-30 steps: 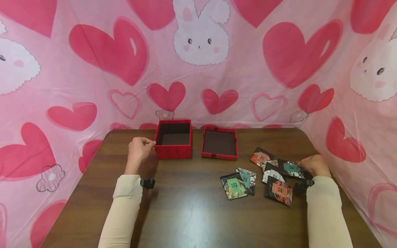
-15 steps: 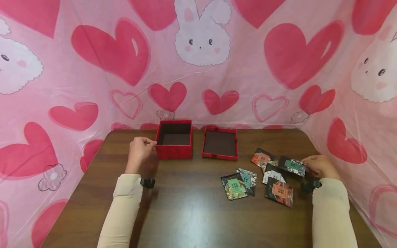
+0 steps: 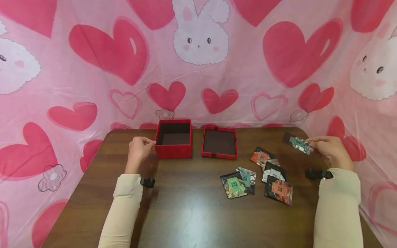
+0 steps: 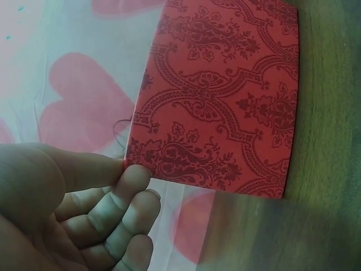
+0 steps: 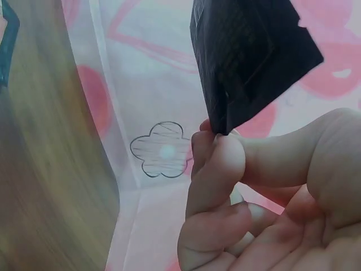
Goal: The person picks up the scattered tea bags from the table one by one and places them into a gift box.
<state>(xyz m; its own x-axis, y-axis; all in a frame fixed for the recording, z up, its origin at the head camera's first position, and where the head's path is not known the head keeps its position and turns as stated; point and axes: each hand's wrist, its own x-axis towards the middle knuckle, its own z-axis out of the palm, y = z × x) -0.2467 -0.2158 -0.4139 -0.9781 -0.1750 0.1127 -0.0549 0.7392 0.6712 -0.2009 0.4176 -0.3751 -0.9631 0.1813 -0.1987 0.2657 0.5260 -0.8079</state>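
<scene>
My right hand [image 3: 332, 148] pinches a black sachet [image 3: 297, 143] with a teal label by one corner, up off the table at the right. In the right wrist view the sachet's dark back [image 5: 248, 62] rises from between thumb and fingertips. At the left, the thumb and forefinger of my left hand [image 3: 139, 151] grip the near left corner of a red box [image 3: 173, 151]. That box stands without its lid, its dark inside showing. The left wrist view has its patterned red side [image 4: 214, 101] close up, with the fingertips at its corner.
The red lid [image 3: 219, 142] lies inside up, right of the box. Several sachets [image 3: 279, 191] overlap on the right of the wooden table [image 3: 186, 213], and two more [image 3: 234, 186] lie nearer the middle. A pink cloth [image 3: 198, 86] with hearts and rabbits hangs around the table.
My right hand has lifted the teal-labelled sachet off the pile and carried it up and away to the back right. The left hand has stayed at the box corner.
</scene>
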